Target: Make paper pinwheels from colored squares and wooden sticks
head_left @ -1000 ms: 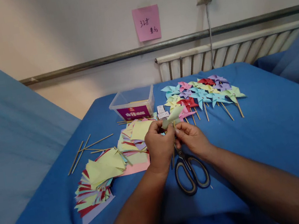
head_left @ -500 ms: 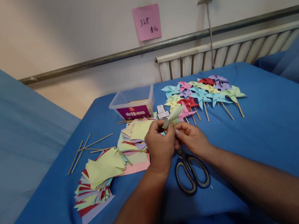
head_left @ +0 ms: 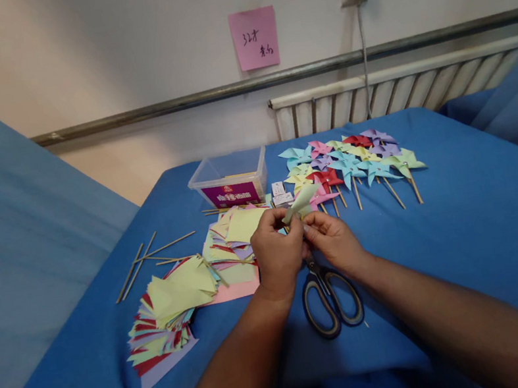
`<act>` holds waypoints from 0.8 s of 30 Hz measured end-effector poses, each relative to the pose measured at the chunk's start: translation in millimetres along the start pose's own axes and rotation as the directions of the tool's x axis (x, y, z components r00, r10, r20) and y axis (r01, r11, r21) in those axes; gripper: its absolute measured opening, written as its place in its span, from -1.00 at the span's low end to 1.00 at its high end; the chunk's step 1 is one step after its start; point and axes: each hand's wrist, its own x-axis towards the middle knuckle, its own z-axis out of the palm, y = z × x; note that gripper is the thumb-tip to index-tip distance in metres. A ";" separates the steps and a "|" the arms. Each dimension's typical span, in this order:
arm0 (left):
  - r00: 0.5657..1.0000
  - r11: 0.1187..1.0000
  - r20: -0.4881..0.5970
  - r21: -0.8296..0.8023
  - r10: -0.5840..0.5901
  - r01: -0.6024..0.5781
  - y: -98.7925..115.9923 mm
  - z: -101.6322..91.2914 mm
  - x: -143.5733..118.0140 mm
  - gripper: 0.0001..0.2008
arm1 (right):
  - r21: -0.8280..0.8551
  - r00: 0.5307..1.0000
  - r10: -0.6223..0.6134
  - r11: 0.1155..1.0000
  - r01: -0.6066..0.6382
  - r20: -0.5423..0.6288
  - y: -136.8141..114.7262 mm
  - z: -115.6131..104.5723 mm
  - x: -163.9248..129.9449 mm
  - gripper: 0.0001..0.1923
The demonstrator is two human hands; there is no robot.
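both hands meet over the middle of the blue bench (head_left: pixel 470 230). the left hand (head_left: pixel 276 250) and the right hand (head_left: pixel 333 240) sit close together, and the fingers of each are pinched narrow on a pale yellow-green piece of folded paper (head_left: pixel 301 200) held just above the cloth; one flap of it sticks up and away from the person. whether a stick is in the grip too cannot be told. right under the hands lies a pair of scissors (head_left: pixel 330 298), its handles pointing toward the person. to the left are two fanned stacks of coloured paper squares (head_left: pixel 178 302), and past them a few thin wooden sticks (head_left: pixel 150 257) lie loose. farther back stands a clear plastic box (head_left: pixel 231 179), and to its right a row of finished paper pinwheels (head_left: pixel 353 160) lies flat. a pink note (head_left: pixel 255 38) hangs on the wall behind
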 end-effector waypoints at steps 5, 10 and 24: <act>1.000 1.000 -0.002 0.026 0.016 -0.016 0.6 -0.4 -0.8 -0.97 | 0.021 1.000 0.008 1.000 -0.008 -0.018 -0.3 0.9 0.2 -0.61; 1.000 0.999 -0.003 0.038 0.022 -0.022 0.0 -0.8 -1.0 -0.97 | 0.023 1.000 0.025 0.999 -0.025 -0.007 -0.2 0.4 0.4 -0.61; 1.000 0.999 0.014 0.037 0.017 -0.018 0.6 -1.0 0.0 -0.95 | -0.007 0.998 0.047 0.999 -0.047 -0.032 5.7 -1.7 3.6 -0.60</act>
